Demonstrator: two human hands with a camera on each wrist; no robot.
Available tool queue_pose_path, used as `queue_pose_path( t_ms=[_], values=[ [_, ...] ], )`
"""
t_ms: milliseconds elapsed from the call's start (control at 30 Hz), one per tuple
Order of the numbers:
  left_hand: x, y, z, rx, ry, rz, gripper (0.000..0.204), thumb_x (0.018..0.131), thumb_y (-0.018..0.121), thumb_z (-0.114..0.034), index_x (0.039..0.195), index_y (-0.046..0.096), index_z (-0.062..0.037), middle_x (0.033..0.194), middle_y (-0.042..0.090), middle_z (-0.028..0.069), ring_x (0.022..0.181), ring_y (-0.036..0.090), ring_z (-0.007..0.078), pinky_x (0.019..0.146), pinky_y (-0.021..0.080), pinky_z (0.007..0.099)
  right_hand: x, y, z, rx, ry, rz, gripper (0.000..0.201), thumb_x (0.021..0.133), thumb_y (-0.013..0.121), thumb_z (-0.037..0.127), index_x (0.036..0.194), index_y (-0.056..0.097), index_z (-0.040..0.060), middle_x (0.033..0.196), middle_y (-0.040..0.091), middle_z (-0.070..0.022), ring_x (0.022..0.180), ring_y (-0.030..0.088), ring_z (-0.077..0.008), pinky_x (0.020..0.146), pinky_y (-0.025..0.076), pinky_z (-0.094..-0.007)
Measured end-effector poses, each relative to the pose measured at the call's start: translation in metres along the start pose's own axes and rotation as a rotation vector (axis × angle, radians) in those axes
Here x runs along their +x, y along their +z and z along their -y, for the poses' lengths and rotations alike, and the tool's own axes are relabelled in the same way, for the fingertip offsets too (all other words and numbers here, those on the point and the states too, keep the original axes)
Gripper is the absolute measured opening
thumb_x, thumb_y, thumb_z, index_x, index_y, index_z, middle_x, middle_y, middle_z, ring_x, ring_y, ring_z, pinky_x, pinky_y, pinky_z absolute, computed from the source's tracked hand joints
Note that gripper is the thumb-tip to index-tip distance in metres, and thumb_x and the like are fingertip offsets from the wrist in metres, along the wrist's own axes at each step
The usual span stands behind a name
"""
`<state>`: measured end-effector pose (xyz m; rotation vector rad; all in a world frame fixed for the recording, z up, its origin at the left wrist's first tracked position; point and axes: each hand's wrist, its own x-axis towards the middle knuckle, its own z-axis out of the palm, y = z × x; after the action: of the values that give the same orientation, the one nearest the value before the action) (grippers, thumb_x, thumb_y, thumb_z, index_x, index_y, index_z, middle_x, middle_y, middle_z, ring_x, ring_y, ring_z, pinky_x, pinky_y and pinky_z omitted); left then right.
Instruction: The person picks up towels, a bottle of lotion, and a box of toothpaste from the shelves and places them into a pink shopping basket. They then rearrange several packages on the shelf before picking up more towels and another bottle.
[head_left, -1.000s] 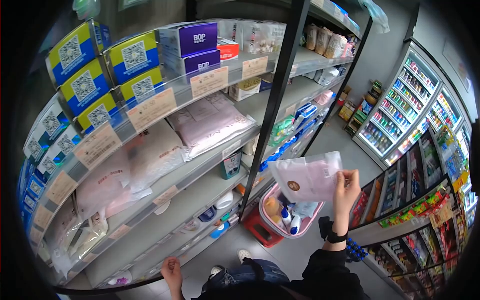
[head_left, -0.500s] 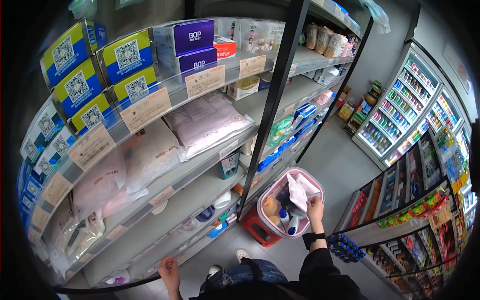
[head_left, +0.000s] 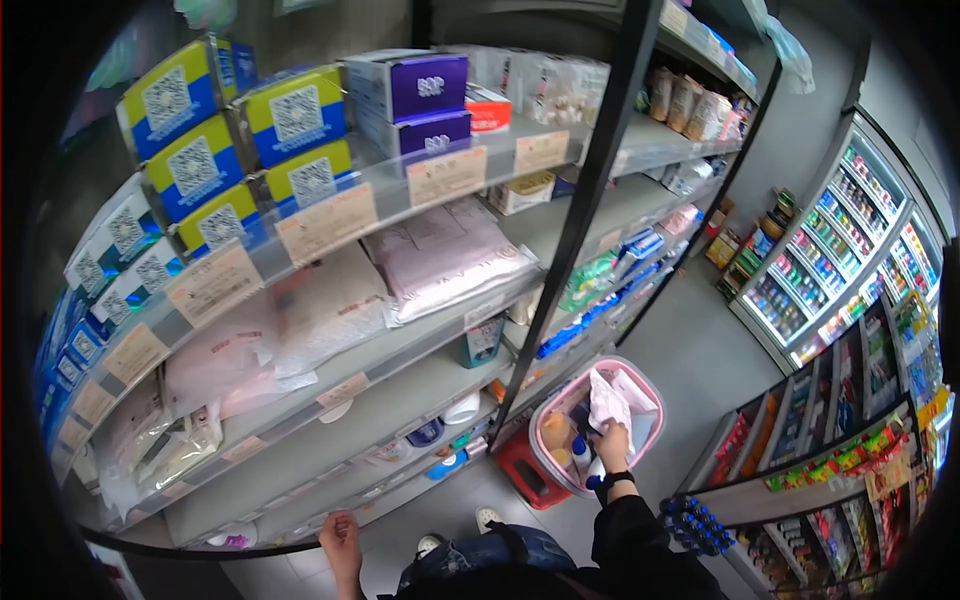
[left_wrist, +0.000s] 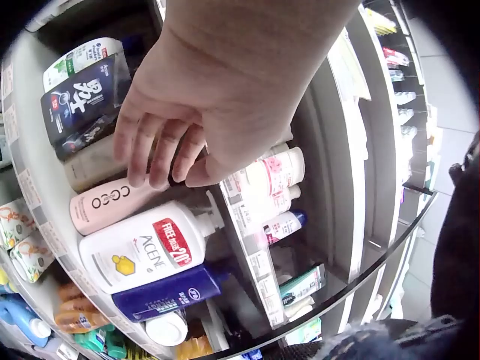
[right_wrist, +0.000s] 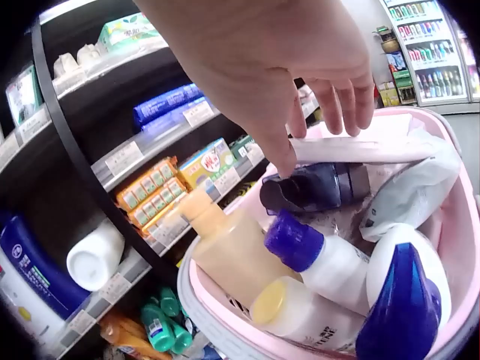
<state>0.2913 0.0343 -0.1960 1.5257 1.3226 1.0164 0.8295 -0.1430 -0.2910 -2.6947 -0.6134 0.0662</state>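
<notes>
My right hand (head_left: 612, 445) reaches down into a pink-rimmed basket (head_left: 655, 390). Thumb and index finger pinch the corner of a flat pale-pink plastic package (right_wrist: 367, 150), while the other fingers hang loosely. Around it in the right wrist view are a dark blue bottle (right_wrist: 322, 187), a beige bottle (right_wrist: 236, 247), a white bottle with a purple-blue cap (right_wrist: 337, 270), a yellow-capped bottle (right_wrist: 300, 319) and a clear bag (right_wrist: 412, 180). Empty and loosely curled, my left hand (head_left: 342, 545) hangs before the lower shelves; bottles such as a white pump bottle (left_wrist: 150, 247) stand beyond it.
Shelves on the left carry QR-code boxes (head_left: 300, 110), purple boxes (head_left: 430, 90) and pink packages (head_left: 450, 260). A black shelf post (head_left: 590, 210) rises behind the basket. Something red (head_left: 525, 470) shows beneath it. Snack racks (head_left: 810, 480) and lit fridges (head_left: 830, 230) are at right.
The right hand has lowered the pink package from in front of the shelves into the basket, then shifted it leftward inside. The head view has swung slightly left. My left hand still hangs low.
</notes>
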Motion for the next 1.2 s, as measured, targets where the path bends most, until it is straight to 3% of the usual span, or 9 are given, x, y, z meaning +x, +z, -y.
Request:
queue_pose_path(
  t_ms=[267, 433, 500, 600, 667, 867, 967, 1033, 1200],
  values=[
    [-0.003, 0.004, 0.001, -0.076, -0.03, -0.132, 0.008, 0.085, 0.063, -0.001, 0.093, 0.063, 0.0011, 0.081, 0.065, 0.0054, 0.072, 0.06, 0.0091, 0.063, 0.048, 0.0228, 0.009, 0.024, -0.016, 0.068, -0.191, -0.322, 0.008, 0.077, 0.065, 0.01, 0.079, 0.061, 0.0029, 0.085, 0.061, -0.015, 0.085, 0.058, -0.0368, 0.074, 0.048, -0.0471],
    [0.012, 0.002, -0.072, 0.2, 0.207, -0.396, 0.004, 0.084, 0.063, -0.001, 0.087, 0.064, 0.0013, 0.076, 0.064, 0.0104, 0.068, 0.061, 0.0157, 0.069, 0.05, 0.0307, 0.015, 0.026, -0.033, 0.102, -0.276, -0.325, 0.008, 0.077, 0.061, 0.009, 0.074, 0.059, 0.0029, 0.077, 0.06, -0.0153, 0.078, 0.058, -0.0371, 0.07, 0.047, -0.0477],
    [0.017, -0.001, -0.106, 0.231, 0.221, -0.459, 0.008, 0.082, 0.06, 0.002, 0.09, 0.062, 0.002, 0.081, 0.064, 0.0132, 0.075, 0.062, 0.0236, 0.078, 0.049, 0.0347, 0.017, 0.026, -0.037, 0.081, -0.32, -0.306, 0.008, 0.077, 0.061, 0.01, 0.074, 0.059, 0.0032, 0.078, 0.06, -0.0151, 0.079, 0.059, -0.0369, 0.069, 0.047, -0.0478],
    [0.029, 0.0, -0.146, 0.397, 0.525, -0.646, 0.023, 0.08, 0.057, 0.003, 0.103, 0.06, 0.0017, 0.105, 0.062, 0.018, 0.099, 0.059, 0.0333, 0.092, 0.043, 0.0419, 0.02, 0.019, -0.03, 0.119, -0.317, -0.201, 0.009, 0.075, 0.065, 0.01, 0.079, 0.062, 0.0031, 0.081, 0.062, -0.0167, 0.08, 0.059, -0.0376, 0.072, 0.048, -0.0468],
    [0.035, 0.002, -0.172, 0.611, 0.603, -0.773, 0.046, 0.078, 0.056, 0.003, 0.124, 0.052, -0.0002, 0.135, 0.046, 0.0218, 0.128, 0.04, 0.0431, 0.105, 0.031, 0.0518, 0.025, 0.012, -0.015, 0.168, -0.344, -0.137, 0.019, 0.072, 0.072, 0.009, 0.087, 0.065, 0.0025, 0.083, 0.063, -0.0172, 0.084, 0.061, -0.0367, 0.077, 0.049, -0.0439],
    [0.063, 0.006, -0.203, 0.759, 0.62, -0.783, 0.069, 0.077, 0.058, -0.002, 0.143, 0.039, -0.0048, 0.151, 0.028, 0.0218, 0.143, 0.017, 0.0462, 0.112, 0.018, 0.0587, 0.043, -0.062, 0.122, 0.666, -0.616, -0.023, 0.014, 0.08, 0.07, 0.003, 0.093, 0.067, -0.0007, 0.084, 0.065, -0.015, 0.073, 0.064, -0.0279, 0.067, 0.051, -0.0333],
    [0.069, 0.007, -0.216, 0.839, 0.607, -0.757, 0.067, 0.076, 0.059, -0.003, 0.14, 0.042, -0.0064, 0.151, 0.029, 0.0205, 0.143, 0.019, 0.045, 0.112, 0.018, 0.0597, 0.022, -0.14, 0.214, 0.781, -0.749, -0.044, 0.015, 0.078, 0.07, -0.001, 0.093, 0.067, 0.0004, 0.085, 0.066, -0.014, 0.075, 0.065, -0.0277, 0.068, 0.051, -0.0331],
    [0.069, 0.006, -0.219, 0.847, 0.597, -0.734, 0.065, 0.076, 0.059, -0.004, 0.138, 0.043, -0.0072, 0.151, 0.031, 0.0194, 0.142, 0.02, 0.0444, 0.112, 0.018, 0.0601, 0.009, -0.187, 0.262, 0.839, -1.085, -0.242, 0.018, 0.076, 0.071, -0.004, 0.092, 0.067, 0.0021, 0.085, 0.067, -0.0116, 0.076, 0.064, -0.0279, 0.069, 0.051, -0.0337],
    [0.07, 0.0, -0.211, 0.878, 0.591, -0.717, 0.059, 0.075, 0.06, -0.006, 0.132, 0.047, -0.0089, 0.148, 0.038, 0.0166, 0.141, 0.026, 0.0428, 0.11, 0.021, 0.0603, -0.01, -0.266, 0.344, 0.756, -1.317, -0.352, 0.022, 0.073, 0.075, 0.0, 0.093, 0.068, 0.005, 0.095, 0.067, -0.0103, 0.089, 0.062, -0.0295, 0.08, 0.049, -0.0363]
  ],
)
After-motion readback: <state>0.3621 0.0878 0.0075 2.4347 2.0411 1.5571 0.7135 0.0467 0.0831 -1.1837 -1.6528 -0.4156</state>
